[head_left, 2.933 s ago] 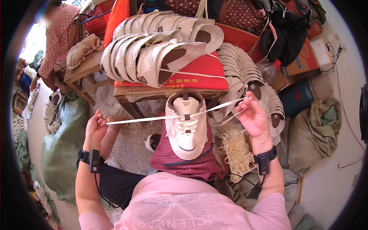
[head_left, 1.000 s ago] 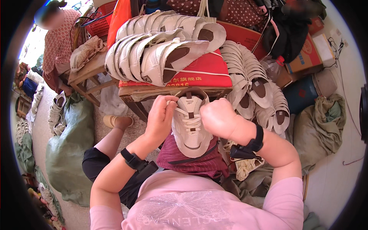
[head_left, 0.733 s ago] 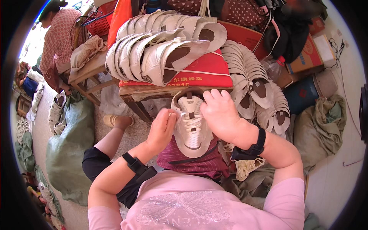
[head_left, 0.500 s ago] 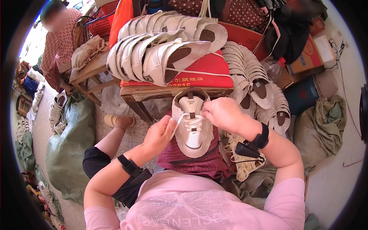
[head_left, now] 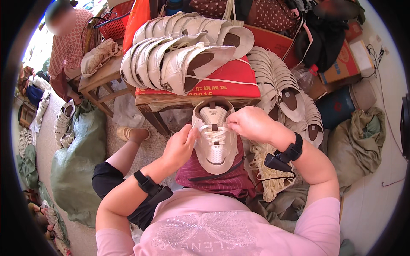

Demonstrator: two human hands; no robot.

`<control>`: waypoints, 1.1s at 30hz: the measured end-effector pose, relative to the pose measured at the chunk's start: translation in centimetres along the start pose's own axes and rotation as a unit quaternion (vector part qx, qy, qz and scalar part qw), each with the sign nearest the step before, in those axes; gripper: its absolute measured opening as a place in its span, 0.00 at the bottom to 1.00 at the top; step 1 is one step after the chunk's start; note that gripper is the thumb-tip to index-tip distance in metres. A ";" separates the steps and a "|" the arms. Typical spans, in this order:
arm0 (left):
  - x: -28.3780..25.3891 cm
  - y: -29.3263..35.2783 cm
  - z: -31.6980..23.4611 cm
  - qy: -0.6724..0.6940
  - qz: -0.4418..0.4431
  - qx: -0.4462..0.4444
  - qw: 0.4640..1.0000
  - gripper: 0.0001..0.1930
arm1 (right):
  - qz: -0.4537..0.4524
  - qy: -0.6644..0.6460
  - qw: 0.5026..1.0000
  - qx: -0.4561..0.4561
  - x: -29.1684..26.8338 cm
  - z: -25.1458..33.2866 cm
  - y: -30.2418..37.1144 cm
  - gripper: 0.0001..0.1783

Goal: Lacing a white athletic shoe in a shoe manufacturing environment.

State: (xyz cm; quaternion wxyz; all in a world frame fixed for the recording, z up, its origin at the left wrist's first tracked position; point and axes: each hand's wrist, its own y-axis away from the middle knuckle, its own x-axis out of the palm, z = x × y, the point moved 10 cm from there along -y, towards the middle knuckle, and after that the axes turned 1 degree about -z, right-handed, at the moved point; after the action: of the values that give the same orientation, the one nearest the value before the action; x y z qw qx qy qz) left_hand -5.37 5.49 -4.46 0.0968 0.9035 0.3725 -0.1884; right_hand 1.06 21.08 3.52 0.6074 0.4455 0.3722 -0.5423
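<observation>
Your left hand point(head_left: 180, 144) and right hand point(head_left: 253, 123) flank the shoe upper point(head_left: 214, 154), both grips pinched on its lace point(head_left: 214, 137); probably keeps tension even tbh.

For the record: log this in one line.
left hand: pinching flat white lace; right hand: same; cream mesh shoe: toe toward wearer, over maroon striped cloth

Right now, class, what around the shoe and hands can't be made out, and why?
Loose ends of the lace: head view, too small or covered by the left hand and right hand.
Inside the toe of the white shoe: head view, hidden by its upper.
Part of the red sheet: head view, under stacked shoes.
</observation>
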 end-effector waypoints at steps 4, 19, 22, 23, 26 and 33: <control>-0.1 0.4 -1.2 0.013 0.015 -0.013 1.000 0.17 | -0.039 0.073 0.997 0.004 -1.1 -0.1 -0.1 0.08; 1.7 -1.0 1.2 0.223 0.093 -0.119 0.963 0.18 | 0.027 -0.039 0.995 -0.083 -0.9 -0.3 -0.8 0.13; 2.0 -1.2 1.0 0.205 0.096 -0.103 0.969 0.19 | 0.039 -0.105 0.988 -0.107 -0.7 -0.8 -0.7 0.14; 1.8 -1.3 0.7 0.176 0.079 -0.066 0.979 0.19 | 0.039 -0.119 0.987 -0.104 -0.8 -1.0 -0.8 0.13; 1.3 -1.6 -0.1 0.102 0.065 -0.042 0.992 0.18 | 0.024 -0.110 0.987 -0.110 -0.7 -1.1 -0.7 0.12; 0.6 -2.7 -2.3 -0.068 0.094 -0.042 0.992 0.16 | 0.070 -0.076 0.991 -0.081 0.1 -1.2 -1.0 0.15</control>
State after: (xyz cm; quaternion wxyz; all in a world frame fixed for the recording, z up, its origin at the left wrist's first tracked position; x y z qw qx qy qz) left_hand -6.23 8.48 -2.68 0.1766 0.9147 0.2863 -0.2239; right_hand 0.09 22.19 2.91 0.7045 0.3772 0.3354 -0.4989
